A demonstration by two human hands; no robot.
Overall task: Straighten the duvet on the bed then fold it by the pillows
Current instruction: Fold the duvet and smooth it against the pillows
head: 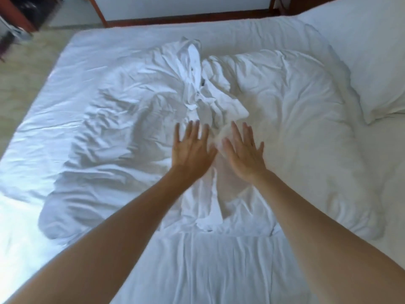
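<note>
1. The rumpled white duvet (153, 119) lies bunched mid-bed (219, 270), pillows (368, 62) far right.
2. Left hand (191, 151) and right hand (244, 153), fingers spread flat, gripping nothing, over its twisted middle.

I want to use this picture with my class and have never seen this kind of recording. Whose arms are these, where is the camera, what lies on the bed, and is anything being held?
There is no machine here. A person wears one camera on the head, looking forward and down, so the two bare arms are their own. The left hand and the right hand reach out side by side with fingers spread flat over a crumpled white duvet; neither grips anything. Whether the palms touch the cloth cannot be told, as the hands are blurred. The duvet lies bunched in the middle of the bed, over a white sheet. A white pillow lies at the upper right.
</note>
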